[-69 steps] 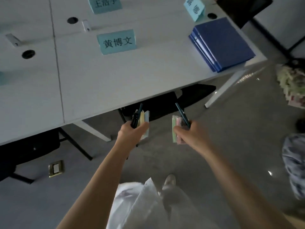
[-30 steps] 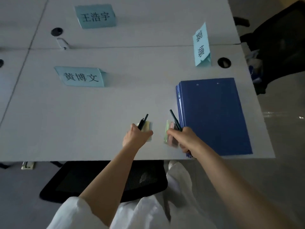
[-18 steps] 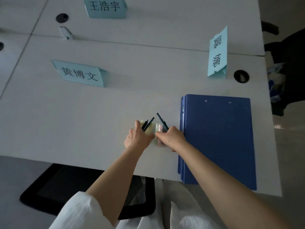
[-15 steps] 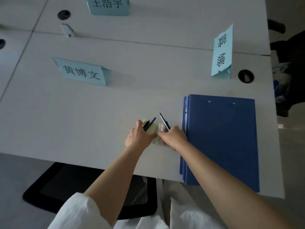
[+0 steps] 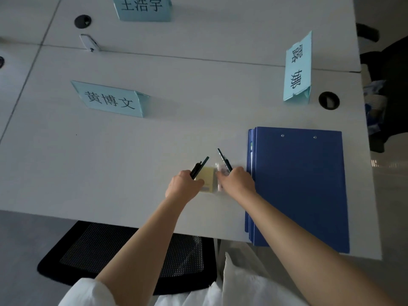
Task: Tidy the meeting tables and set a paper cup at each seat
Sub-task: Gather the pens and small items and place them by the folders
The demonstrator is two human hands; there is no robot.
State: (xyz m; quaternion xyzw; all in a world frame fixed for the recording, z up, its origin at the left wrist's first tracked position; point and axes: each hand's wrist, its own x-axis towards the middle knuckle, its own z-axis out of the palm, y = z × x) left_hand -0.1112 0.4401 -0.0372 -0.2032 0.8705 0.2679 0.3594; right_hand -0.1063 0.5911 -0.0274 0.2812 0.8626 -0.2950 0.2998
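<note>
Hands meet over the near half of a white meeting table (image 5: 66, 164), each closed on stationery. The left hand (image 5: 183, 187) grips dark pens (image 5: 199, 167) together with a pale yellow sticky-note pad (image 5: 208, 178); the right hand (image 5: 237, 182) is curled around another dark pen (image 5: 224, 160) and a pinkish pad (image 5: 219, 173) that touches the yellow one. Both pads sit low over the table, just left of a stack of blue folders (image 5: 298, 186) whose near end overhangs the table's front edge. Whether the pads rest on the surface is unclear.

Three light-blue name cards stand farther back: one (image 5: 110, 99) left of centre, one (image 5: 298, 67) turned sideways near the right edge beside a round cable hole (image 5: 329, 100), and one (image 5: 143, 7) cut off at the frame's top on the far table. Wide bare surface lies left of the hands. A black mesh chair (image 5: 123, 250) is tucked under the front edge. The pink pad's shape is largely hidden by fingers, and dim light blurs objects beyond the right edge.
</note>
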